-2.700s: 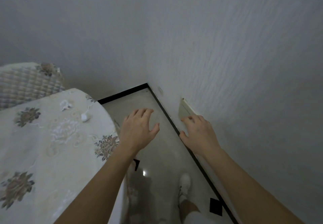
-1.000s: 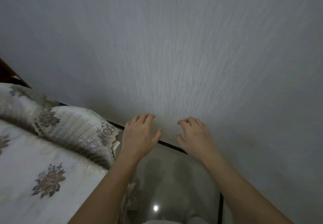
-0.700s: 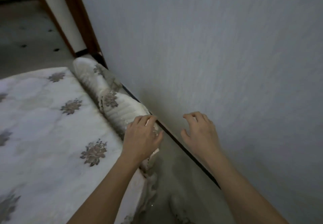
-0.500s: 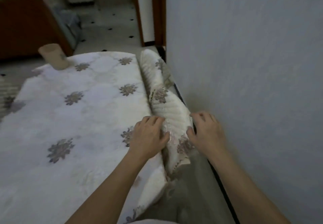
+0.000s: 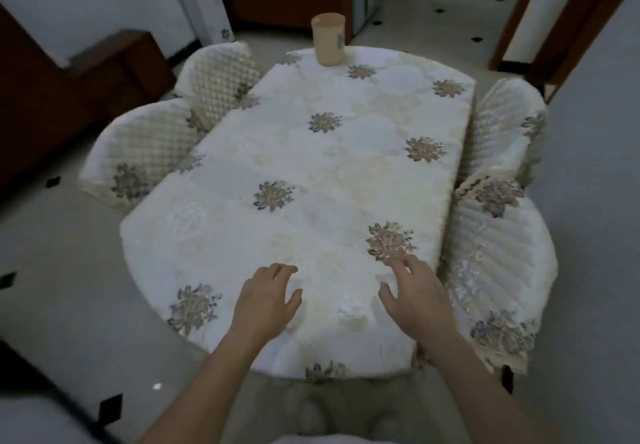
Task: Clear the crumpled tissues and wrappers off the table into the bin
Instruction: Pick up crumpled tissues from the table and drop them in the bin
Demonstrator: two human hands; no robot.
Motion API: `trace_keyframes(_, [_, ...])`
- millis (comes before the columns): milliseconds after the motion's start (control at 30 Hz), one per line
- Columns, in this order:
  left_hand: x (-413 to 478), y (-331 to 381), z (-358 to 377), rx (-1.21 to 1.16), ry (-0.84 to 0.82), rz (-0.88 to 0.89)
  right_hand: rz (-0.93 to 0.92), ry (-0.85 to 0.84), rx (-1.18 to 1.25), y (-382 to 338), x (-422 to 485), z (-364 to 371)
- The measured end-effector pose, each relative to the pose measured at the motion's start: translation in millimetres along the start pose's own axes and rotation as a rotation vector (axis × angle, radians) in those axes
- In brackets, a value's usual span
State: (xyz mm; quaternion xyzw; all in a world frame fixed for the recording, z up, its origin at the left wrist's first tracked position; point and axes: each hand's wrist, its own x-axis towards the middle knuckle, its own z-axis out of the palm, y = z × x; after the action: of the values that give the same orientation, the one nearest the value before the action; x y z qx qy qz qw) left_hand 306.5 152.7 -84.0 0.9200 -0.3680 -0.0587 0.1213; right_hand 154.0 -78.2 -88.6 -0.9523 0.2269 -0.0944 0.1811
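Note:
An oval table [image 5: 311, 173] under a white cloth with flower patterns fills the middle of the view. I see no tissues or wrappers on it. A beige cup-shaped bin [image 5: 327, 39] stands at its far end. My left hand [image 5: 266, 300] hovers over the near end, fingers relaxed and empty. My right hand [image 5: 414, 294] hovers beside it to the right, fingers spread and empty.
Quilted covered chairs flank the table: two on the left [image 5: 145, 153], [image 5: 218, 73] and two on the right [image 5: 498, 270], [image 5: 505, 125]. Dark wooden furniture [image 5: 52, 97] stands at far left. A grey wall [image 5: 595, 201] runs along the right, with a doorway behind.
My view has swung from the wall and floor corner round to the whole table. Both hands stay raised and empty in front of me, now over the table's near end.

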Motion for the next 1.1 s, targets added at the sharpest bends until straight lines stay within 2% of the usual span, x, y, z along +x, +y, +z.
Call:
trace_keyframes(233, [-27, -45, 31, -0.124, -0.077, -0.174, -0.016, -0.225, -0.010, -3, -11, 62])
trace_keyframes(567, [-34, -54, 73, -0.254, -0.229, -0.276, 0.147, -0.516, -0.030, -17, 1, 98])
trace_keyframes(933, [-39, -50, 97, -0.182, -0.148, -0.207, 0.080, -0.357, 0.004, -11, -15, 124])
trace_keyframes(1100, [-34, -42, 99, -0.086, -0.132, -0.228, 0.155, -0.365, 0.002, -22, -14, 123])
